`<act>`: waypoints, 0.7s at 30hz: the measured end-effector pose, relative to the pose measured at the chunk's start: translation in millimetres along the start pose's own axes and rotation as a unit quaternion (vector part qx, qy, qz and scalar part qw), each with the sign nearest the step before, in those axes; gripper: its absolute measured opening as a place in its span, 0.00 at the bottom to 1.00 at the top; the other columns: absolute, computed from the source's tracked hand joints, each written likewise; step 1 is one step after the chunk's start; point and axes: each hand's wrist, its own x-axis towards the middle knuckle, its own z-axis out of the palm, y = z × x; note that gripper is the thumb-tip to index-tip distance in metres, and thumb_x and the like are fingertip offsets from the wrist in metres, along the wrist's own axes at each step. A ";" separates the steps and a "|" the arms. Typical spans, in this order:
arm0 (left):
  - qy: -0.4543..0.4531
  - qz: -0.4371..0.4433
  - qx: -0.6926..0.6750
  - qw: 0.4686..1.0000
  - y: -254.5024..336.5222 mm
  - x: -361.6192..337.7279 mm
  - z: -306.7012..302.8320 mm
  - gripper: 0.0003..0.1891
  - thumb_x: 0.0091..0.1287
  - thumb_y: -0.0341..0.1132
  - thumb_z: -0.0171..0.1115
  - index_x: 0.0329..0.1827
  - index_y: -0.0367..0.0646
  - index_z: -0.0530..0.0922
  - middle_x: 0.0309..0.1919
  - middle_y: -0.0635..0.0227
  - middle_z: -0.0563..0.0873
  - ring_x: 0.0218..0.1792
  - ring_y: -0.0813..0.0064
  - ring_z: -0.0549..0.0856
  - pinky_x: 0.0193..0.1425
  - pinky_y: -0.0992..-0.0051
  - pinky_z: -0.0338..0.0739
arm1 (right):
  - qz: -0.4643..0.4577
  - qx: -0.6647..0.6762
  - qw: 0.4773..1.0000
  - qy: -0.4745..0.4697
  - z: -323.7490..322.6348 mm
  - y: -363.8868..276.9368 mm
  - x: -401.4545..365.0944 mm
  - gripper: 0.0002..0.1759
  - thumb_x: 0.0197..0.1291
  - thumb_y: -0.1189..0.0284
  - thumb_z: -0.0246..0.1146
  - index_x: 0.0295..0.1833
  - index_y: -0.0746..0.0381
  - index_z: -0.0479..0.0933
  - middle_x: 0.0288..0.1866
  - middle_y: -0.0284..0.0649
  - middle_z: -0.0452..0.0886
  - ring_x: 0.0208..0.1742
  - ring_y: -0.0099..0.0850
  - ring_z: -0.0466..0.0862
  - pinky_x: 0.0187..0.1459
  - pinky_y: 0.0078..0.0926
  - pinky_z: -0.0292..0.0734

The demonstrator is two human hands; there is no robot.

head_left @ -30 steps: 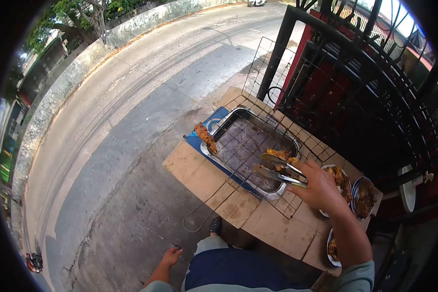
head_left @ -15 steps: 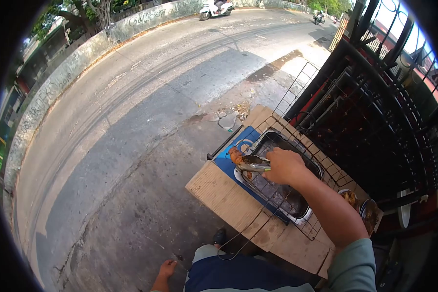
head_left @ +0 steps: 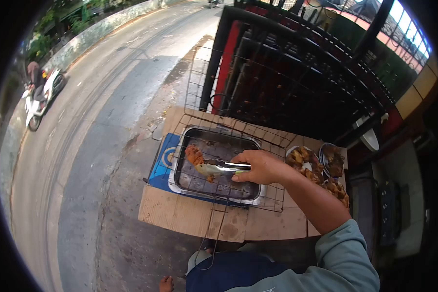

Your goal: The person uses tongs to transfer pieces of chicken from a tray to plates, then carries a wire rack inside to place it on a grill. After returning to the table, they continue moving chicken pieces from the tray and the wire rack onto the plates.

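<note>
My right hand is closed around metal tongs. At their tips is a browned, orange-red piece of meat, which looks like chicken. Hand and tongs are over a wire grill rack, above a rectangular metal tray with a dark, stained inside. A small orange-brown scrap shows just below the tongs. My left hand hangs low at the bottom edge, away from the table; its few visible fingers look curled, and what they may hold is hidden.
Brown cardboard covers the table, with a blue panel under the tray. Plates of cooked meat stand to the right. A black metal gate rises behind. On the road at left a person rides a white scooter.
My view has turned right, bringing the meat plates into fuller sight. The tongs still hold the meat, now farther over the tray. My left hand has dropped lower in view.
</note>
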 end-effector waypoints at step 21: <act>-0.074 0.143 0.226 0.961 48.7 23.9 72.3 0.26 0.71 0.45 0.57 0.72 0.51 0.70 0.55 0.65 0.81 0.41 0.71 0.82 0.38 0.67 0.79 | 0.243 -0.293 0.921 0.082 -58.2 260.2 -375.9 0.23 0.46 0.64 0.74 0.51 0.52 0.83 0.40 0.35 0.79 0.49 0.35 0.82 0.48 0.36 0.77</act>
